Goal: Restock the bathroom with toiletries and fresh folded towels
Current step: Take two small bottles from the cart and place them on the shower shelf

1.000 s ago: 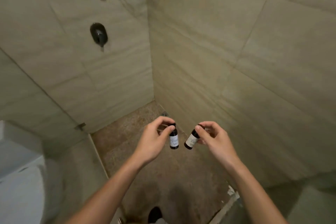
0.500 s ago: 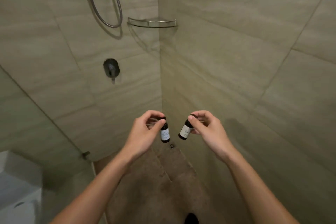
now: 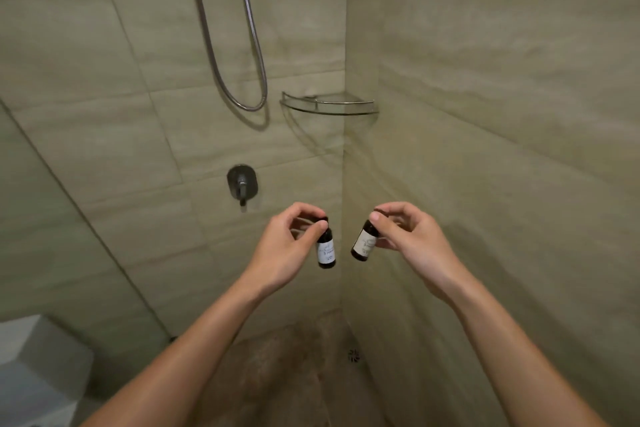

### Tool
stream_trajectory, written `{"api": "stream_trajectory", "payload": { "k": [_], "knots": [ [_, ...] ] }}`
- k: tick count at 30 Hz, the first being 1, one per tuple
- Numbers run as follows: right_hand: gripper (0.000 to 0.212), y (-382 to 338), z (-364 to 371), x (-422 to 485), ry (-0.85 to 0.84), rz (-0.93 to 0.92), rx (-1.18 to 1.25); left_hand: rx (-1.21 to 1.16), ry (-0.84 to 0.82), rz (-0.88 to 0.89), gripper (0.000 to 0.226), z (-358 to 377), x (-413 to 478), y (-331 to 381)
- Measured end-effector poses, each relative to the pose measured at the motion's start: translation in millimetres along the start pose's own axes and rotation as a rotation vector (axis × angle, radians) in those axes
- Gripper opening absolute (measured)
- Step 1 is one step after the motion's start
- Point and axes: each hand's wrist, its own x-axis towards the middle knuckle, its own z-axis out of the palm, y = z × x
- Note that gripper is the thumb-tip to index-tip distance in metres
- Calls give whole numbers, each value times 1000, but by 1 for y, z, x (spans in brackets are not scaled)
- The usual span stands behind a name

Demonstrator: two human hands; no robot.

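Fingertips [image 3: 322, 225] of the left hand [image 3: 282, 248] are pinched round the black cap of a small dark toiletry bottle [image 3: 326, 251], which is seen just below the middle of the frame. It hangs nearly upright beneath the grip, its body and pale label clear of the fingers. A second dark bottle [image 3: 363, 245] is pinched the same way at its neck by the thumb and forefinger of the right hand [image 3: 414, 241]. It is tilted, with its base swung down and toward the left of the frame. The two bottles are close together but apart, a narrow gap being seen between them. Both are held out in mid-air before the tiled corner of a shower stall, well below a glass corner shelf [image 3: 329, 107] with a metal rail, mounted above centre. A metal shower hose [image 3: 259, 48] is looped down the wall at upper centre, and a dark mixer valve [image 3: 242, 182] is fixed to the wall left of the hands. A round floor drain [image 3: 354, 355] is set at lower centre, and a white fixture [image 3: 38, 367] is seen at the lower left.
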Motion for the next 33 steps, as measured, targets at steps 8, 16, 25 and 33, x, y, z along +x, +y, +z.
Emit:
{"api": "stream_trajectory", "payload": {
  "k": [8,16,25,33],
  "knots": [
    [12,-19,5,80,-55,-65,-62,46,29,78,17,-6,76,2],
    [17,-29,44,162,-17,-96,-111,34,16,149,15,-41,164,-11],
    [15,-49,99,268,110,-179,-174,-24,-79,260,10,-88,300,-43],
    [20,-57,118,331,245,-186,-280,-74,-172,357,15,-100,390,-60]
  ]
}}
